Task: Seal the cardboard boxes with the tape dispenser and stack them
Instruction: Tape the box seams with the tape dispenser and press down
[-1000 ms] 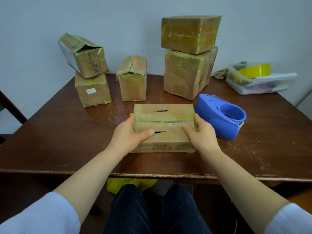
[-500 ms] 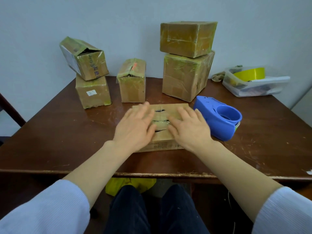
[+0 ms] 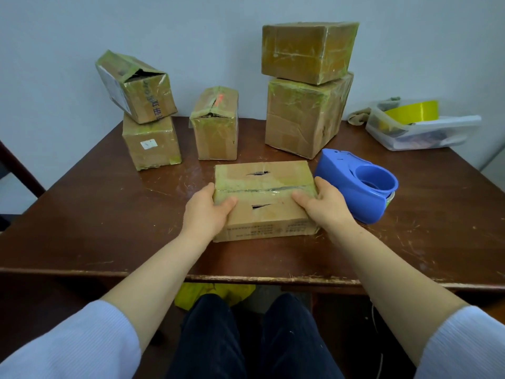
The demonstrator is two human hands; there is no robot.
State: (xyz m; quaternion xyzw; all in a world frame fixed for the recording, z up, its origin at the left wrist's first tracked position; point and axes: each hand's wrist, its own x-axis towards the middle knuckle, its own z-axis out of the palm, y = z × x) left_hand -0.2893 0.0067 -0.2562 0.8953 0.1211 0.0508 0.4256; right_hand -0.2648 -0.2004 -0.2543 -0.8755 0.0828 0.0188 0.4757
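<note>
A flat cardboard box (image 3: 263,198) lies near the table's front, its top seam covered with clear tape and two small tears in its flaps. My left hand (image 3: 205,212) grips its left end, thumb on top. My right hand (image 3: 325,206) grips its right end the same way. The blue tape dispenser (image 3: 360,187) stands on the table just right of the box, touching neither hand.
Two taped boxes (image 3: 306,86) are stacked at the back right. A small upright box (image 3: 216,124) stands at the back middle, and a tilted open box (image 3: 136,86) sits on another at the back left. A clear tub with yellow tape (image 3: 418,124) is far right.
Both hands lay flat on the box top half a second ago; they have slid outward and now grip its two ends.
</note>
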